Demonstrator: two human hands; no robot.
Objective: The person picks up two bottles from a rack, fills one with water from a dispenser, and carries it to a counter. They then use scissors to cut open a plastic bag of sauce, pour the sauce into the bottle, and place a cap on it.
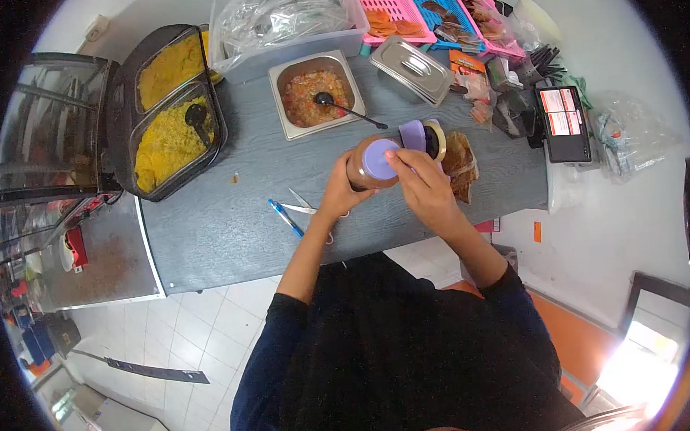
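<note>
My left hand [345, 186] is wrapped round a brown tub [356, 173] with a round purple lid [379, 159], held tilted above the counter. The fingers of my right hand [426, 188] are pinched together at the lid's right edge. Just beyond that hand stands a purple tape dispenser [412, 135] with a roll of tape [436, 141]. A brown packet [460, 166] lies to its right. Near my left wrist are a blue pen [286, 218] and scissors [302, 205], partly hidden by my forearm.
Behind my hands is a metal pan of chopped food [311, 103] with a black ladle [324, 99]. Trays of yellow rice [167, 138] stand left, a lidded steel pan [412, 69] behind right. A plastic bin of bags [286, 54], coloured baskets [444, 18] and a tablet [564, 123] line the back.
</note>
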